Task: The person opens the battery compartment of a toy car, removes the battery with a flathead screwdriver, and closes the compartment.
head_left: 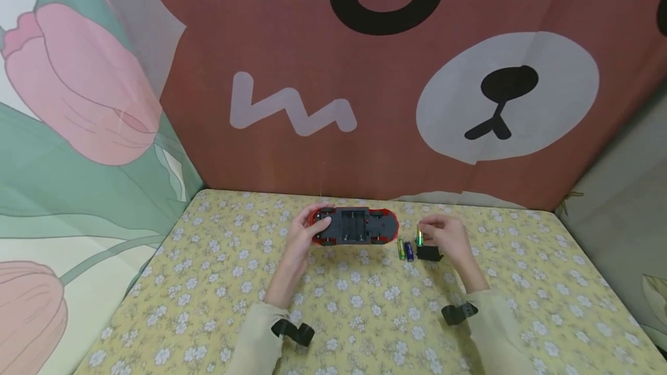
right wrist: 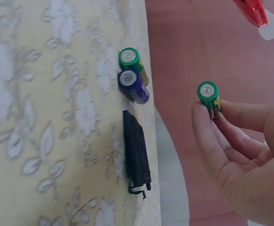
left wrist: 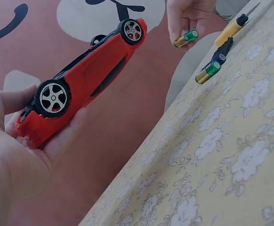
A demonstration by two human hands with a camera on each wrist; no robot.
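My left hand (head_left: pixel 297 242) grips one end of a red toy car (head_left: pixel 383 227), turned so its black underside faces up, off the table. An uncovered battery compartment (head_left: pixel 353 225) shows in the middle of that underside; I make out no batteries inside. Between thumb and fingertips, my right hand (head_left: pixel 452 239) pinches a green-and-gold battery (right wrist: pixel 208 96), held above the table to the car's right. Below lie a second green-and-gold battery (head_left: pixel 401 249) and a dark purple battery (head_left: pixel 409 251), side by side. A black plastic cover (head_left: pixel 429 254) is just right of them.
A screwdriver with a yellow handle (left wrist: pixel 231 32) lies beyond the black cover in the left wrist view. The floral tablecloth (head_left: pixel 354 328) spreads under everything. Behind the table's far edge hangs a brown cloth (head_left: pixel 292 161) with a bear print.
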